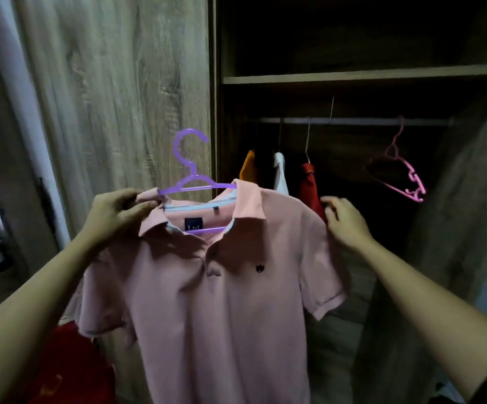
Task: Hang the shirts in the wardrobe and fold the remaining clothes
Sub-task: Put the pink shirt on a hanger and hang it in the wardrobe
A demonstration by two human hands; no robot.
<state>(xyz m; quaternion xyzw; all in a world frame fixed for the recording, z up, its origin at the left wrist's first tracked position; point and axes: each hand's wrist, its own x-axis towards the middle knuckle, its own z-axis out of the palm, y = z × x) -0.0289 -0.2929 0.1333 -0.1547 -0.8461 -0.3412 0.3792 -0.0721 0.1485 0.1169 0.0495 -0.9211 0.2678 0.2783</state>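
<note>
The pink polo shirt [222, 301] hangs on a purple hanger [191, 158] in front of the open wardrobe, just below the rail [367, 121]. The left hand [114, 212] has its grip closed on the collar and hanger end; the right hand [344, 220] is loose, holding nothing, beside the far shoulder. Along the rail a wide gap lies between the red shirt [309, 185] and a pink hanger [405, 176] – bare. The neck label [193, 223] reads "Ltd" – blurred

I see the polo shirt [222, 287] on its hanger [191, 170] before the wardrobe rail [353, 121]; hung shirts [309, 182] behind it, spare hanger [405, 182] further right.
</note>
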